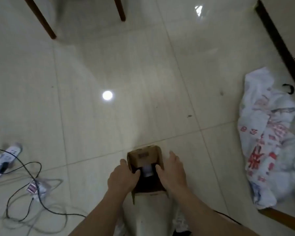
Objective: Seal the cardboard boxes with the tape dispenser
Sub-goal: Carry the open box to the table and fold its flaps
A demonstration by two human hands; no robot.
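A small brown cardboard box (144,156) is held low in the middle of the view, above the tiled floor. Its top is open and something white shows inside. My left hand (122,178) grips its left wall, thumb hooked over the rim into the opening. My right hand (173,171) holds the right wall the same way, fingers along the outside. No tape dispenser is in view.
A white power strip (4,160) with black and grey cables (31,196) lies at the left. A crumpled white plastic bag with red print (269,138) sits at the right beside a dark wooden edge (279,43). Chair legs (41,17) stand at the top.
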